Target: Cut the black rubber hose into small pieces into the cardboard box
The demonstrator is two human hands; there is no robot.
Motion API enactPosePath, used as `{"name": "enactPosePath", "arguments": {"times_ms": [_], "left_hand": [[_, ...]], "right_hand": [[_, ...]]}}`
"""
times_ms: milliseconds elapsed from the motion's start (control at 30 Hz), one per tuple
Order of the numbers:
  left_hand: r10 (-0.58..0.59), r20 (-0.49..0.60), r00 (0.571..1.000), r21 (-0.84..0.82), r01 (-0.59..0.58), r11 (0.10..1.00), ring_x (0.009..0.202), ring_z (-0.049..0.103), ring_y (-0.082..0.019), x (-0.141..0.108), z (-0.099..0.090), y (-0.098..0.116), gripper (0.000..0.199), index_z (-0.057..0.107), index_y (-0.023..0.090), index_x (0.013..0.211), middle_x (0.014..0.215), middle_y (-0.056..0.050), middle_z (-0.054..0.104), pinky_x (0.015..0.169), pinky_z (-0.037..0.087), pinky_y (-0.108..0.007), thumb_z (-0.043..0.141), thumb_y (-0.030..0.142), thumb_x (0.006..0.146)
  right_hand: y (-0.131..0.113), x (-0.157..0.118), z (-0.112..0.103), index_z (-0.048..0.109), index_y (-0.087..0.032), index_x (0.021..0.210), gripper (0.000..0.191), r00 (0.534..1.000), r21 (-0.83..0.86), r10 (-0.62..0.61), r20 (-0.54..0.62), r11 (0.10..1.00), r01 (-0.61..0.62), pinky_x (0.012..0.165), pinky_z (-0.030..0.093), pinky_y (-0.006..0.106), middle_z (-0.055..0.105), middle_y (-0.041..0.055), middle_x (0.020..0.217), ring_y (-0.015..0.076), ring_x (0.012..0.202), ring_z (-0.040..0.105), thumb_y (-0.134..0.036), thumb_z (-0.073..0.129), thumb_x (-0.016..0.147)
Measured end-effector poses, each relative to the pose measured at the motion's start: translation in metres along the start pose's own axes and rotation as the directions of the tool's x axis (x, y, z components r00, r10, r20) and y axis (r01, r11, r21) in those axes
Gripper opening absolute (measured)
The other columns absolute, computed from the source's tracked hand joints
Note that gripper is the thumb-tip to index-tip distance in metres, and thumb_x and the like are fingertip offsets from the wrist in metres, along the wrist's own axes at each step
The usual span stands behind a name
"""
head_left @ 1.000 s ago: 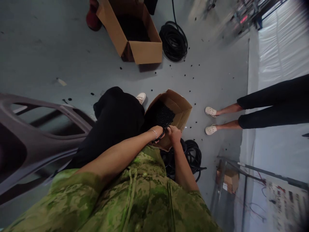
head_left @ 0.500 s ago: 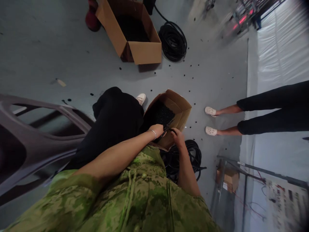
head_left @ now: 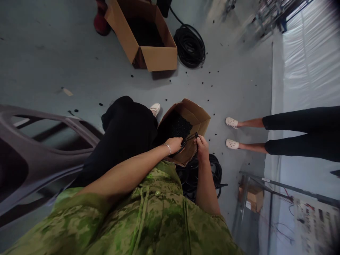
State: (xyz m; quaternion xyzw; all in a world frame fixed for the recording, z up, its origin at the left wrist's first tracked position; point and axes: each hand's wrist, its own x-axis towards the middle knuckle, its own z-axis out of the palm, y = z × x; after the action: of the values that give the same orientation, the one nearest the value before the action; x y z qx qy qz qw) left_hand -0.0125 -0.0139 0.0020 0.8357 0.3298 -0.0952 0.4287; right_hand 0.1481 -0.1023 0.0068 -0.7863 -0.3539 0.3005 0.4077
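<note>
My left hand (head_left: 175, 144), with a bracelet at the wrist, is closed round a dark, slim tool (head_left: 188, 139) that looks like scissors or pliers. The tool points right, its tip at a small black piece (head_left: 196, 135) pinched in my right hand (head_left: 202, 146). Both hands are over the near side of an open cardboard box (head_left: 203, 118). Many small black pieces (head_left: 182, 126) lie inside that box. The fine shape of the tool and the held piece is too dark to make out.
Beside the box lies coiled black hose (head_left: 216, 170). Another open box (head_left: 159, 58) and a hose coil (head_left: 190, 46) are farther off. Small black bits dot the floor. A person's legs (head_left: 292, 122) stand at right, a grey frame panel (head_left: 53, 141) at left.
My right hand has moved slightly right and up, bringing the black piece into clearer view. The tool's tip shows beside it. The other person's legs have shifted slightly.
</note>
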Motion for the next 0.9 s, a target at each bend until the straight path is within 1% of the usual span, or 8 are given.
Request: {"name": "enactPosePath", "arguments": {"times_ms": [133, 300, 500, 633, 767, 900], "left_hand": [[0.004, 0.005, 1.0, 0.008, -0.004, 1.0, 0.101, 0.067, -0.027, -0.002, -0.003, 0.002, 0.03, 0.061, 0.017, 0.104, 0.109, -0.013, 0.069, 0.081, 0.05, -0.031, 0.054, 0.038, 0.083], [-0.011, 0.001, 1.0, 0.01, 0.011, 1.0, 0.099, 0.067, -0.027, -0.002, -0.003, 0.002, 0.03, 0.061, 0.017, 0.105, 0.108, -0.013, 0.07, 0.079, 0.05, -0.031, 0.053, 0.037, 0.084], [0.007, 0.005, 1.0, 0.027, -0.007, 1.0, 0.101, 0.067, -0.027, -0.002, -0.001, 0.001, 0.032, 0.06, 0.016, 0.106, 0.11, -0.014, 0.069, 0.081, 0.05, -0.032, 0.053, 0.038, 0.084], [-0.003, 0.003, 1.0, 0.013, 0.003, 1.0, 0.101, 0.067, -0.029, -0.001, -0.001, 0.001, 0.031, 0.06, 0.016, 0.104, 0.11, -0.015, 0.069, 0.081, 0.05, -0.033, 0.054, 0.038, 0.084], [-0.012, 0.002, 1.0, 0.008, 0.012, 1.0, 0.101, 0.067, -0.028, -0.001, -0.003, 0.002, 0.03, 0.061, 0.016, 0.104, 0.11, -0.015, 0.068, 0.08, 0.05, -0.032, 0.053, 0.037, 0.084], [-0.012, 0.003, 1.0, 0.024, 0.012, 1.0, 0.102, 0.066, -0.027, -0.002, -0.006, 0.004, 0.03, 0.06, 0.016, 0.107, 0.111, -0.014, 0.068, 0.081, 0.05, -0.031, 0.052, 0.035, 0.085]], "right_hand": [[-0.002, 0.0, 0.005, 0.064, -0.016, 0.101, 0.036, 1.0, 0.063, -0.002, 0.003, 0.998, 0.002, 0.071, 0.046, 0.03, 0.062, 0.0024, 0.075, 0.017, 0.069, 0.055, -0.044, 0.05, 0.082], [-0.004, -0.005, 0.007, 0.064, -0.016, 0.1, 0.035, 1.0, 0.126, 0.009, 0.0, 0.992, -0.009, 0.071, 0.045, 0.029, 0.061, 0.0009, 0.074, 0.0159, 0.068, 0.054, -0.043, 0.055, 0.08], [-0.003, -0.007, 0.01, 0.065, -0.017, 0.096, 0.032, 0.999, 0.088, -0.02, 0.033, 0.996, 0.017, 0.07, 0.044, 0.028, 0.061, 0.0005, 0.074, 0.0158, 0.07, 0.053, -0.044, 0.053, 0.082], [-0.003, -0.006, 0.013, 0.064, -0.018, 0.092, 0.03, 0.999, 0.105, -0.029, 0.043, 0.994, 0.024, 0.069, 0.043, 0.026, 0.059, -0.0007, 0.072, 0.0146, 0.067, 0.051, -0.045, 0.055, 0.082], [-0.003, -0.006, 0.016, 0.063, -0.018, 0.09, 0.031, 0.999, 0.115, -0.015, 0.04, 0.993, 0.01, 0.067, 0.043, 0.026, 0.058, -0.0005, 0.072, 0.0144, 0.067, 0.051, -0.047, 0.054, 0.082], [-0.004, -0.006, 0.015, 0.063, -0.017, 0.09, 0.03, 0.999, 0.137, -0.023, 0.026, 0.99, 0.019, 0.066, 0.043, 0.025, 0.058, -0.0008, 0.07, 0.014, 0.066, 0.05, -0.045, 0.055, 0.082]]}}
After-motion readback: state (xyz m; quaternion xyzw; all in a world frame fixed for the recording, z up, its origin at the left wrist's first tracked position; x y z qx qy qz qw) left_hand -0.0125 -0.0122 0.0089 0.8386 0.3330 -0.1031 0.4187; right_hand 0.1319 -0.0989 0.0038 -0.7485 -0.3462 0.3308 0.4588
